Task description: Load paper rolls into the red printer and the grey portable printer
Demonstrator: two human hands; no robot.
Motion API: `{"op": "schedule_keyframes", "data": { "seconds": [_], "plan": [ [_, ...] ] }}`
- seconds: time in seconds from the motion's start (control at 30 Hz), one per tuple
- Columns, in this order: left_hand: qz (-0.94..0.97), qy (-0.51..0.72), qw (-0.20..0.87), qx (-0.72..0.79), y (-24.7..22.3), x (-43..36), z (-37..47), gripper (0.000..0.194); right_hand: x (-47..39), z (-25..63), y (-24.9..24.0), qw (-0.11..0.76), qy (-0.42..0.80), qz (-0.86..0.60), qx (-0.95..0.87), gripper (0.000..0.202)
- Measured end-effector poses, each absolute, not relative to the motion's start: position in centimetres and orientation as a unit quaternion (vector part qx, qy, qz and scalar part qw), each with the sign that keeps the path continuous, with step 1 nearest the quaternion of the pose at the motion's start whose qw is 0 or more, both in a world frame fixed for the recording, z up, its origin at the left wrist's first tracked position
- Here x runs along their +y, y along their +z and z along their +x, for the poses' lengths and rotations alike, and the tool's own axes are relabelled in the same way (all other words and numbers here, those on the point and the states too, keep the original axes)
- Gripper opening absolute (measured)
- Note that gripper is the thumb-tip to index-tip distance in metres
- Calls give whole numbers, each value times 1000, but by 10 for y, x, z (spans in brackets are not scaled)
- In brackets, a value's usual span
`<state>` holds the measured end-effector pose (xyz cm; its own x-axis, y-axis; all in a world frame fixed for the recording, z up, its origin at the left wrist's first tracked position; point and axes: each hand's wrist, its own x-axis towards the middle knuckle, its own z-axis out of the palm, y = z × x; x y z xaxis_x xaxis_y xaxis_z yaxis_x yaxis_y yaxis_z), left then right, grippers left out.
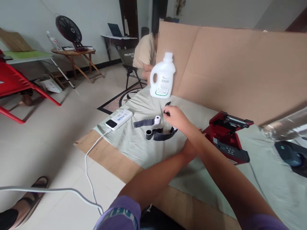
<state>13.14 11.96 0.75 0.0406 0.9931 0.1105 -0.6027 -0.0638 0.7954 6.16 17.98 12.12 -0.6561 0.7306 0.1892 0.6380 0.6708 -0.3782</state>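
Head view: right hand (176, 117) pinches a black piece (167, 113), left hand (191, 148) too hidden to tell, chair (126, 58) marked "PROJE…".

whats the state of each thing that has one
white plastic jug: upright, capped
red-and-black boxy machine: lid raised
white rectangular device: cable attached
white roll with dark strip: partly unrolled
black tape roll: partly unrolled
dark laptop: open
right hand: pinching small black piece

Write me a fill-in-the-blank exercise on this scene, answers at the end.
The right hand pinches a small piece coloured ____.
The right forearm crosses over the ____ forearm.
The white jug stands before a sheet of ____.
The dark fan stands on a wooden ____.

Missing words: black; left; cardboard; table.
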Motion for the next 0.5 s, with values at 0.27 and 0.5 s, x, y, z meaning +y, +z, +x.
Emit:
{"op": "schedule_keyframes", "data": {
  "seconds": [0.27, 0.5],
  "plan": [
    [448, 595, 515, 425, 26, 107, 125, 38, 118, 35, 90, 46, 91, -161, -982, 11],
    [438, 606, 517, 416, 22, 110, 128, 37, 124, 46, 81, 244, 185, -216, -927, 15]
  ]
}}
